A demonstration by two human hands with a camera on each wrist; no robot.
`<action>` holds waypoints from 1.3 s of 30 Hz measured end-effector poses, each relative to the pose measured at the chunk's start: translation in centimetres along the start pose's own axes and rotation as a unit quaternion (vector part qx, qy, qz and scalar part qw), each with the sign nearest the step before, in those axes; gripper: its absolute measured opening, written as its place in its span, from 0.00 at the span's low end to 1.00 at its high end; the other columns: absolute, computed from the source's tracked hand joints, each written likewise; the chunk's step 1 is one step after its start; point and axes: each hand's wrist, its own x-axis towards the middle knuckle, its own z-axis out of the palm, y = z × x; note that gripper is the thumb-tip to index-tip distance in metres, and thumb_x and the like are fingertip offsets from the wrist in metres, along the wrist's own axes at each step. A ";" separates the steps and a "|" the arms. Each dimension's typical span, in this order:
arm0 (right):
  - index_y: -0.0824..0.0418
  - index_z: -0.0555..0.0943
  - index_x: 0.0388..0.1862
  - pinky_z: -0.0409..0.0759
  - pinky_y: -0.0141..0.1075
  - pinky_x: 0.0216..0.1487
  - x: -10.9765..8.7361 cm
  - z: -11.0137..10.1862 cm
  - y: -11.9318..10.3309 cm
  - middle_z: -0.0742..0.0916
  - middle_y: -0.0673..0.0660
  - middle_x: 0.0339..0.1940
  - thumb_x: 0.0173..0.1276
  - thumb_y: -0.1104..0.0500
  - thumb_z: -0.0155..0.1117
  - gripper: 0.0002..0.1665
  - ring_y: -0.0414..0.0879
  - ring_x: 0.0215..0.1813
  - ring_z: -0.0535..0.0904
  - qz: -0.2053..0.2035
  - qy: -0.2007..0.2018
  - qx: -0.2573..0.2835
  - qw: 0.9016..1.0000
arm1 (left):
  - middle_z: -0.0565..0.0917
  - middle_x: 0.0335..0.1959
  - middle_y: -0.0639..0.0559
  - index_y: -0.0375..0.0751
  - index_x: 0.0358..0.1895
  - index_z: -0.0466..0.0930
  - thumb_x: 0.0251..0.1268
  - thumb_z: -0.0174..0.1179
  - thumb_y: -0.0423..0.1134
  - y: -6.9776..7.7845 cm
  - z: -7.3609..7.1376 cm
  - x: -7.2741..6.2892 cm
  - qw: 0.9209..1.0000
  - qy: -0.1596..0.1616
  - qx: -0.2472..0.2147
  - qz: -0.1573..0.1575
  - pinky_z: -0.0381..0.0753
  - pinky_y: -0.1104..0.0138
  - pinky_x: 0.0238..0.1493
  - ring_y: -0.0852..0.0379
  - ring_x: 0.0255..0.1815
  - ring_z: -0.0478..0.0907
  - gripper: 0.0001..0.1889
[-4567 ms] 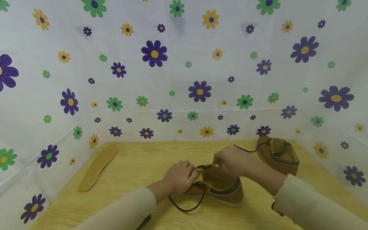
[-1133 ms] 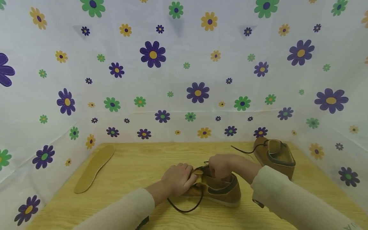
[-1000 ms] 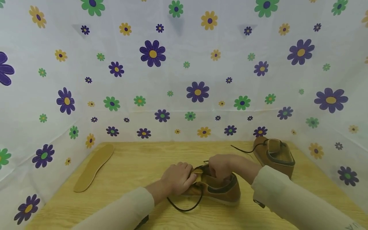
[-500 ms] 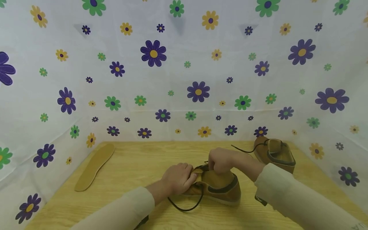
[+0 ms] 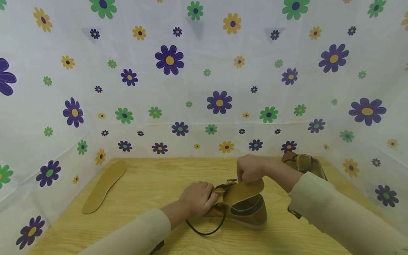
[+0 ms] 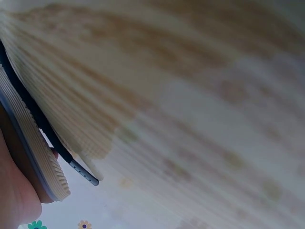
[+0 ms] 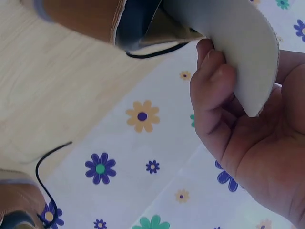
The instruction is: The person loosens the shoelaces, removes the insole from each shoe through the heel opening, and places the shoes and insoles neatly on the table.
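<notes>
A brown lace-up shoe (image 5: 259,214) stands on the table, heel toward the right. My left hand (image 5: 196,198) grips its front part, the thumb lying on the pulled-forward tongue (image 5: 219,195). My right hand (image 5: 251,169) pinches a tan insole (image 5: 247,191) by its far edge. The insole's heel end is up out of the shoe opening, while its front end is hidden inside. From the right wrist view, the insole's pale underside (image 7: 243,47) shows between thumb and curled fingers. The left wrist view has the shoe's ribbed sole (image 6: 33,133) beside the palm.
Another insole (image 5: 105,186) lies flat at the left of the wooden table (image 5: 153,170). A second brown shoe (image 5: 304,163) stands at the back right, partly behind the right forearm. A black lace (image 5: 205,234) loops in front of the gripped shoe. Flowered cloth (image 5: 197,85) surrounds the table.
My right hand has gone down into the shoe, then risen up and to the right, lifting the insole's heel end out. The left hand has kept its grip on the shoe.
</notes>
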 end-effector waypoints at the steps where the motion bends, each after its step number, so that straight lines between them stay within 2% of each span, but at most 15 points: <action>1: 0.62 0.91 0.33 0.80 0.32 0.34 -0.2 -0.1 0.1 0.90 0.52 0.35 0.49 0.74 0.57 0.19 0.40 0.34 0.80 0.003 -0.001 0.004 1.000 | 0.79 0.31 0.52 0.42 0.39 0.77 0.78 0.35 0.52 0.0 0.0 0.0 1.000 0.000 -0.001 0.001 0.78 0.60 0.39 0.55 0.32 0.77 0.22; 9: 0.62 0.90 0.35 0.82 0.34 0.34 -1.1 -0.8 1.0 0.90 0.53 0.35 0.50 0.75 0.58 0.19 0.41 0.33 0.80 0.015 -0.015 0.032 0.999 | 0.80 0.33 0.52 0.43 0.43 0.77 0.78 0.34 0.53 0.0 0.0 0.0 1.000 -0.007 0.002 -0.006 0.78 0.60 0.38 0.55 0.34 0.77 0.23; 13: 0.60 0.91 0.35 0.84 0.36 0.37 -1.8 -1.2 1.3 0.90 0.53 0.36 0.51 0.77 0.58 0.21 0.42 0.35 0.83 0.031 -0.039 0.025 0.998 | 0.80 0.34 0.52 0.42 0.43 0.77 0.78 0.34 0.53 0.1 0.1 0.1 1.000 -0.005 0.005 -0.007 0.78 0.59 0.38 0.55 0.34 0.77 0.23; 18: 0.58 0.89 0.32 0.85 0.39 0.36 -2.9 -1.7 1.6 0.88 0.52 0.32 0.54 0.78 0.61 0.18 0.45 0.33 0.81 0.106 -0.083 0.025 0.991 | 0.81 0.35 0.52 0.42 0.45 0.77 0.78 0.33 0.53 0.1 0.2 0.0 1.000 -0.007 0.005 -0.008 0.79 0.59 0.40 0.54 0.36 0.78 0.24; 21: 0.57 0.86 0.30 0.84 0.38 0.34 -3.5 -1.9 2.0 0.85 0.52 0.31 0.56 0.76 0.64 0.15 0.47 0.33 0.78 0.152 -0.091 0.024 0.984 | 0.81 0.35 0.52 0.42 0.45 0.78 0.78 0.33 0.53 0.1 0.0 -0.1 1.000 -0.007 0.001 -0.010 0.79 0.59 0.40 0.54 0.36 0.78 0.24; 23: 0.56 0.85 0.29 0.82 0.37 0.33 -3.9 -2.1 2.3 0.84 0.52 0.30 0.56 0.75 0.65 0.14 0.46 0.32 0.77 0.165 -0.093 0.014 0.982 | 0.81 0.35 0.52 0.42 0.45 0.78 0.78 0.34 0.53 0.1 -0.1 -0.1 1.000 -0.005 0.000 -0.010 0.79 0.58 0.40 0.54 0.36 0.79 0.24; 29: 0.56 0.85 0.28 0.74 0.31 0.24 -4.8 -3.0 3.1 0.83 0.51 0.28 0.56 0.76 0.63 0.16 0.43 0.27 0.73 0.161 -0.106 -0.010 0.981 | 0.81 0.37 0.52 0.43 0.47 0.78 0.79 0.32 0.55 0.0 0.0 0.0 1.000 -0.013 -0.003 -0.016 0.79 0.58 0.41 0.54 0.38 0.79 0.26; 36: 0.54 0.86 0.26 0.73 0.31 0.22 -5.9 -4.7 3.9 0.81 0.51 0.24 0.53 0.77 0.62 0.17 0.42 0.24 0.71 0.162 -0.103 -0.028 0.981 | 0.81 0.37 0.52 0.42 0.47 0.78 0.79 0.31 0.54 -0.2 0.1 0.0 1.000 -0.017 -0.003 -0.016 0.79 0.57 0.42 0.53 0.39 0.79 0.26; 39: 0.55 0.85 0.24 0.69 0.30 0.20 -6.5 -5.4 4.4 0.78 0.50 0.21 0.53 0.77 0.61 0.17 0.41 0.22 0.68 0.168 -0.100 -0.027 0.980 | 0.82 0.38 0.51 0.41 0.49 0.78 0.79 0.32 0.54 -0.2 0.1 -0.1 1.000 -0.015 -0.002 -0.015 0.80 0.57 0.43 0.53 0.40 0.80 0.26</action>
